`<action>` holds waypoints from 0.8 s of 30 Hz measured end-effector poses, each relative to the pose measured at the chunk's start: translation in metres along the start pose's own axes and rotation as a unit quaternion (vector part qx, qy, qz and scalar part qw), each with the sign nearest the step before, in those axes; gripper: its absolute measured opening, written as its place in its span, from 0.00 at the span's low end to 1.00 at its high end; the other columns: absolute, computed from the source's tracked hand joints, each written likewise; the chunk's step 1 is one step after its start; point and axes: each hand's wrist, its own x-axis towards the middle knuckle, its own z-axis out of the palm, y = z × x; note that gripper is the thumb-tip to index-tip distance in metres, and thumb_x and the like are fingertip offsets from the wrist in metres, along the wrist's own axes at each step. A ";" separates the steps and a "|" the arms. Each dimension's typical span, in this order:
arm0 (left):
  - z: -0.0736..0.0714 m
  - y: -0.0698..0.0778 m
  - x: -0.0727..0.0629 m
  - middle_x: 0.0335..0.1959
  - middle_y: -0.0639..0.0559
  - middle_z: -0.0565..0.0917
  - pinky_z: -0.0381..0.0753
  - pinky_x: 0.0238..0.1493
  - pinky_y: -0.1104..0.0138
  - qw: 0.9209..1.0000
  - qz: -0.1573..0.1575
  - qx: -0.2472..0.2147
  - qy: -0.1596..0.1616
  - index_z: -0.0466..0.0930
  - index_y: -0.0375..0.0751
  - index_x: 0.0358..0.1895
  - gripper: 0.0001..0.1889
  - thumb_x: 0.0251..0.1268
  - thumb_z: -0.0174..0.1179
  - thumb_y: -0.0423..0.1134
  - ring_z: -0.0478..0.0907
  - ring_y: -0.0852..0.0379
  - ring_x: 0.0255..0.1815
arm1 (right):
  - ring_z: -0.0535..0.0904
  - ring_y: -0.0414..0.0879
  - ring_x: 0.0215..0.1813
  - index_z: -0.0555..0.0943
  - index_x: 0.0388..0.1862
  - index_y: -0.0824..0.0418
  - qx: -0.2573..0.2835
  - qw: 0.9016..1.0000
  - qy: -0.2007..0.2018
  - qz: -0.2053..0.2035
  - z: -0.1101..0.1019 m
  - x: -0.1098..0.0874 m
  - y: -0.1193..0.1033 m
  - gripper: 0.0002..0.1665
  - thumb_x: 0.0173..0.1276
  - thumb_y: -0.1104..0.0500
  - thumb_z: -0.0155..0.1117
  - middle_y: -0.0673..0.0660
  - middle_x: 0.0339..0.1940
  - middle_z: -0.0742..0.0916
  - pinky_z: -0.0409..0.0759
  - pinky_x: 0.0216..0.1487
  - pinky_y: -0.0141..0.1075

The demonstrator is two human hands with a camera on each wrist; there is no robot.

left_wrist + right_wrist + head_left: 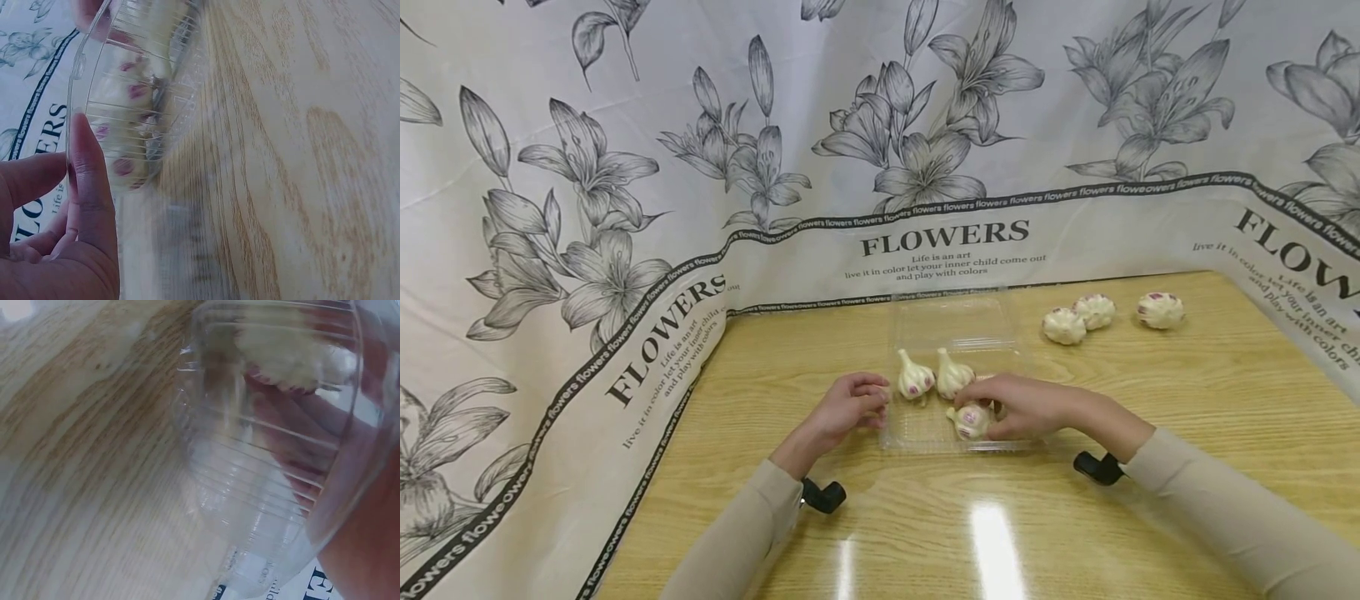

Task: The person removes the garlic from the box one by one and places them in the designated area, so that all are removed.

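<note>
A clear plastic clamshell box [917, 446] lies on the table with its lid [951, 321] folded back. My left hand [850, 404] pinches the box's left rim between thumb and finger, as the left wrist view shows at the rim [75, 134]. Inside the box, my right hand [1026, 404] holds a garlic bulb [972, 422] near the front right. Two more garlic bulbs, one on the left [916, 379] and one beside it [955, 375], sit behind it with stems pointing back. Through the clear wall in the right wrist view, fingers [300, 425] touch the held bulb [278, 350].
Three garlic bulbs lie on the wooden table [820, 350] at the back right: two touching, a front one [1063, 326] and a rear one [1095, 311], and a separate one [1161, 310]. A flower-printed cloth [947, 250] hangs along the table's back and sides.
</note>
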 end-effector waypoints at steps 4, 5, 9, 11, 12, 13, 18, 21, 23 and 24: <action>0.000 0.000 0.001 0.36 0.48 0.80 0.86 0.35 0.66 1.000 0.002 -0.001 -0.001 0.70 0.24 0.65 0.19 0.76 0.55 0.27 0.79 0.58 0.33 | 0.82 0.46 0.53 0.78 0.67 0.60 0.007 1.000 0.021 -0.003 0.000 -0.002 0.000 0.30 0.65 0.62 0.73 0.55 0.61 0.84 0.85 0.52 0.41; 0.000 0.000 0.001 0.36 0.48 0.80 0.86 0.35 0.66 1.000 0.002 0.000 -0.002 0.70 0.24 0.65 0.19 0.76 0.55 0.27 0.79 0.58 0.33 | 0.82 0.47 0.53 0.78 0.67 0.61 0.009 1.000 0.029 -0.006 0.000 -0.003 0.000 0.31 0.65 0.61 0.73 0.55 0.62 0.84 0.85 0.53 0.42; -0.001 0.002 -0.001 0.37 0.48 0.80 0.86 0.35 0.66 1.000 0.001 0.001 -0.002 0.70 0.24 0.65 0.19 0.76 0.55 0.27 0.79 0.58 0.33 | 0.82 0.46 0.53 0.78 0.66 0.60 0.002 0.997 0.069 -0.022 -0.006 -0.009 0.001 0.30 0.66 0.60 0.74 0.54 0.60 0.85 0.85 0.54 0.44; -0.001 0.002 -0.001 0.37 0.48 0.80 0.86 0.35 0.66 1.000 0.001 0.001 -0.002 0.70 0.24 0.66 0.19 0.76 0.55 0.27 0.79 0.58 0.33 | 0.83 0.45 0.52 0.79 0.66 0.59 -0.008 0.995 0.092 -0.023 -0.011 -0.013 0.000 0.29 0.66 0.59 0.74 0.52 0.58 0.86 0.85 0.54 0.44; -0.001 0.002 -0.001 0.37 0.48 0.80 0.86 0.35 0.66 1.000 0.001 0.000 -0.003 0.69 0.24 0.66 0.19 0.76 0.55 0.27 0.79 0.58 0.33 | 0.83 0.45 0.52 0.79 0.65 0.58 -0.012 0.995 0.102 -0.022 -0.014 -0.015 -0.001 0.28 0.67 0.58 0.74 0.52 0.58 0.86 0.85 0.53 0.44; -0.001 0.002 -0.001 0.37 0.48 0.80 0.86 0.35 0.66 1.000 0.001 0.001 -0.002 0.69 0.24 0.66 0.19 0.76 0.55 0.27 0.79 0.58 0.33 | 0.83 0.45 0.52 0.79 0.65 0.58 -0.015 0.993 0.112 -0.020 -0.017 -0.018 -0.001 0.28 0.67 0.58 0.74 0.52 0.58 0.86 0.86 0.53 0.43; 0.000 0.003 -0.002 0.38 0.47 0.80 0.86 0.35 0.66 1.000 0.001 -0.003 -0.002 0.69 0.23 0.66 0.19 0.76 0.54 0.26 0.79 0.58 0.33 | 0.82 0.46 0.53 0.79 0.65 0.59 -0.039 0.986 0.162 0.005 -0.030 -0.035 0.000 0.30 0.66 0.55 0.75 0.53 0.59 0.86 0.85 0.53 0.45; 0.000 0.003 -0.002 0.38 0.46 0.80 0.87 0.35 0.66 1.000 0.001 -0.006 -0.005 0.69 0.23 0.65 0.19 0.76 0.54 0.26 0.79 0.57 0.34 | 0.82 0.46 0.53 0.79 0.65 0.61 -0.060 0.980 0.190 0.018 -0.036 -0.046 0.004 0.31 0.64 0.57 0.77 0.53 0.58 0.86 0.85 0.53 0.46; 0.000 0.003 -0.002 0.39 0.45 0.80 0.87 0.35 0.66 1.000 0.001 -0.006 -0.005 0.69 0.23 0.65 0.19 0.76 0.54 0.26 0.79 0.57 0.34 | 0.82 0.45 0.52 0.79 0.65 0.62 -0.069 0.976 0.204 0.029 -0.040 -0.053 0.006 0.32 0.63 0.60 0.78 0.53 0.57 0.86 0.85 0.53 0.46; 0.000 0.003 -0.002 0.39 0.45 0.80 0.86 0.35 0.66 1.000 0.000 -0.007 -0.004 0.69 0.24 0.65 0.19 0.76 0.55 0.26 0.79 0.57 0.34 | 0.82 0.45 0.52 0.79 0.65 0.62 -0.074 0.974 0.211 0.034 -0.042 -0.056 0.008 0.32 0.62 0.60 0.78 0.53 0.56 0.86 0.85 0.53 0.45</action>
